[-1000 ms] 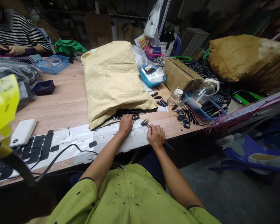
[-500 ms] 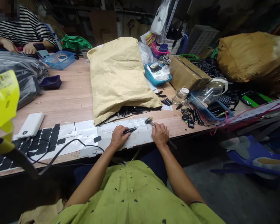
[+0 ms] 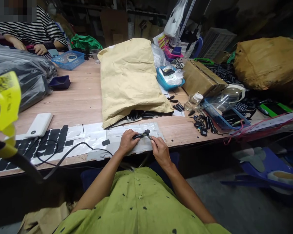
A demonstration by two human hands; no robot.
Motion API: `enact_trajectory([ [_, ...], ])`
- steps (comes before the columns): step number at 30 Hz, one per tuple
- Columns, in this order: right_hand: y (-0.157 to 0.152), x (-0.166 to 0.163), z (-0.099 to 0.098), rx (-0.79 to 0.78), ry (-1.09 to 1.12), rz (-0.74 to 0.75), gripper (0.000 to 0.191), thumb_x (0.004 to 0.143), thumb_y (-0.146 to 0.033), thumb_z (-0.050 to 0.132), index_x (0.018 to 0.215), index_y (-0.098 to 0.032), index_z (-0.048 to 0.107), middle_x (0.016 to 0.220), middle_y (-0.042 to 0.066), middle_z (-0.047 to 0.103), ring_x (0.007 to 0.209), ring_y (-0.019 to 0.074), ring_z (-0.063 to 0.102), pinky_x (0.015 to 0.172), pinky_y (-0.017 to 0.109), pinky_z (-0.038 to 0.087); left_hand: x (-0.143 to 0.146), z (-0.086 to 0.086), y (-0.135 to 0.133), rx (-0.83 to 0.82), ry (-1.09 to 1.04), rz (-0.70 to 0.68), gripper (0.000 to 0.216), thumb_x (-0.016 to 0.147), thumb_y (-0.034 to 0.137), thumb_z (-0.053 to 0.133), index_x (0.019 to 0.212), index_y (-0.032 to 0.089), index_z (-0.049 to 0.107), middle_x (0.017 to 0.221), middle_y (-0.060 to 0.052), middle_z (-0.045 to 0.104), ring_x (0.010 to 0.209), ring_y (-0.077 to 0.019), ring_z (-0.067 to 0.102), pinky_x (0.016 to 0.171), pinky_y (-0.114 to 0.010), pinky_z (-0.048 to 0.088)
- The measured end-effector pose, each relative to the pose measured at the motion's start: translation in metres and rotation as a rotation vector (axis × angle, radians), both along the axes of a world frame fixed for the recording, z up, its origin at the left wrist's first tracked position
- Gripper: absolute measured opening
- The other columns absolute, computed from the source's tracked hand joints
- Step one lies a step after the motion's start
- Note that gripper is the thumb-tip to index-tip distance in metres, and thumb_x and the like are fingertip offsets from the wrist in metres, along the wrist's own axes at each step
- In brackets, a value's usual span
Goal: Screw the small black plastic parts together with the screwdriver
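Note:
My left hand [image 3: 128,141] is closed around a slim black piece [image 3: 137,136] and rests on the white board [image 3: 139,147] at the table's front edge. In my right hand [image 3: 161,150] is a small hammer [image 3: 149,136], gripped by its handle. The hammer's dark head is at the right end of the black piece; whether they touch I cannot tell. Just behind both hands lies a large tan paper sack [image 3: 129,78], its open mouth facing me with black pieces [image 3: 136,114] inside.
On the left are a cable [image 3: 75,147], a white power bank [image 3: 39,124] and dark flat pads [image 3: 55,140]. A blue basket [image 3: 228,112], keys [image 3: 198,124], a glass jug [image 3: 228,95] and a carton [image 3: 202,78] stand right. Across the table sits a person in striped sleeves [image 3: 44,27].
My right hand has moved left with the hammer, bringing its head to the black piece. My left hand still holds the piece. The whole view has shifted slightly.

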State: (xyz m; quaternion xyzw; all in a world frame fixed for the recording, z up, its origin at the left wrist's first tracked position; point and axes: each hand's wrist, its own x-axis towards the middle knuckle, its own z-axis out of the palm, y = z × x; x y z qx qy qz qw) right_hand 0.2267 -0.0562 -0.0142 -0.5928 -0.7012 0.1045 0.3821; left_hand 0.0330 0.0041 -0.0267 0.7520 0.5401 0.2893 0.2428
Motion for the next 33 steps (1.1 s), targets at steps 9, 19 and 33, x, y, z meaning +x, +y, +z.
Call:
enact_trajectory([
  [9, 0.0, -0.003, 0.004, 0.004, -0.08, 0.025, 0.036, 0.101, -0.028, 0.042, 0.123, -0.023, 0.07, 0.093, 0.007, 0.067, 0.084, 0.0186, 0.066, 0.074, 0.027, 0.054, 0.003, 0.002, 0.0, -0.003, 0.003, 0.012, 0.017, 0.08, 0.02, 0.071, 0.095, 0.026, 0.076, 0.087, -0.003, 0.066, 0.089, -0.0224, 0.059, 0.083, -0.037, 0.048],
  [19, -0.004, -0.014, 0.003, -0.027, -0.1, 0.077, 0.037, 0.101, -0.028, 0.04, 0.123, -0.025, 0.07, 0.095, 0.007, 0.067, 0.085, 0.0179, 0.066, 0.076, 0.026, 0.053, 0.007, 0.002, 0.0, -0.005, -0.005, 0.011, 0.015, 0.08, 0.018, 0.068, 0.091, 0.025, 0.076, 0.082, -0.002, 0.064, 0.087, -0.0214, 0.059, 0.082, -0.035, 0.048],
  [33, 0.046, 0.051, -0.022, 0.089, -0.394, -0.334, 0.03, 0.09, -0.018, 0.053, 0.109, -0.024, 0.075, 0.082, 0.007, 0.057, 0.079, 0.0215, 0.047, 0.07, 0.032, 0.034, 0.003, 0.004, -0.001, -0.043, -0.019, -0.016, 0.032, 0.102, 0.032, 0.042, 0.086, 0.023, 0.068, 0.086, -0.003, 0.063, 0.087, -0.0203, 0.057, 0.084, -0.035, 0.046],
])
